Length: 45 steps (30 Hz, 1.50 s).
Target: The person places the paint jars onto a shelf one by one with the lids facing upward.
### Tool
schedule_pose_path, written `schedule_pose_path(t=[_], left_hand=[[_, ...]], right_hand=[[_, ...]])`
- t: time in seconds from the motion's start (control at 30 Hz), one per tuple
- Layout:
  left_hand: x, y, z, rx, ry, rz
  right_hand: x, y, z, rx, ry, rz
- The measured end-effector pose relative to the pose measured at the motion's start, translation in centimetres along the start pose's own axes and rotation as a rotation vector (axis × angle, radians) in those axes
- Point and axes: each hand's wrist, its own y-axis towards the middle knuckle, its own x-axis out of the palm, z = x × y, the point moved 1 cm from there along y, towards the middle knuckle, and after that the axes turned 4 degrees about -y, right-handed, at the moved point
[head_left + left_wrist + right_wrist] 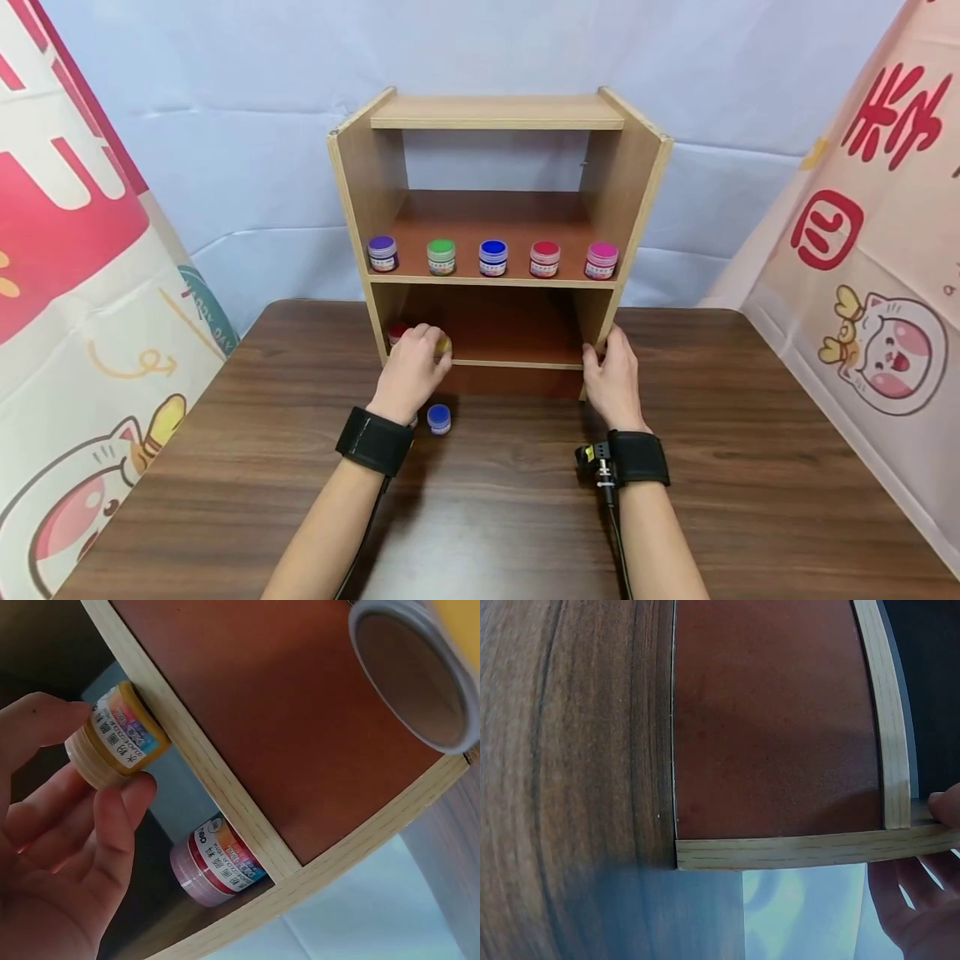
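In the left wrist view my left hand (pixel 411 371) pinches a small paint jar with a yellow band (pixel 124 735) between thumb and fingers. The jar is at the front edge of the lower shelf board (pixel 517 364) of a wooden shelf unit. Beside it, in the left corner of that shelf, stands a red paint jar (pixel 217 862); the head view shows it partly behind the hand. My right hand (pixel 615 379) grips the right side panel (pixel 780 852) of the unit, thumb inside and fingers outside.
Across the middle shelf stand purple (pixel 382 253), green (pixel 441 257), blue (pixel 493 258), red (pixel 544 259) and pink jars (pixel 602 261). A blue-lidded jar (pixel 438 419) sits on the table (pixel 510 517), another partly behind my left wrist. Cloth hangs behind and at both sides.
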Motion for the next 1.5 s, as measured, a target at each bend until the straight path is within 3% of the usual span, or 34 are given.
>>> schedule_pose_path(t=[0.37, 0.5, 0.67, 0.97, 1.5], left_hand=[[0.4, -0.3, -0.1, 0.017, 0.075, 0.098], [0.5, -0.6, 0.0, 0.056, 0.130, 0.131], [0.5, -1.3, 0.2, 0.104, 0.107, 0.142], [0.2, -1.3, 0.7, 0.120, 0.081, 0.085], [0.1, -1.2, 0.6, 0.081, 0.060, -0.038]], right_hand=[[0.1, 0.0, -0.1, 0.001, -0.003, -0.007], [0.2, 0.0, 0.0, 0.003, -0.011, 0.001], [0.4, 0.0, 0.1, -0.008, -0.017, -0.006], [0.2, 0.1, -0.1, 0.011, -0.019, 0.001], [0.2, 0.3, -0.2, 0.014, -0.023, 0.004]])
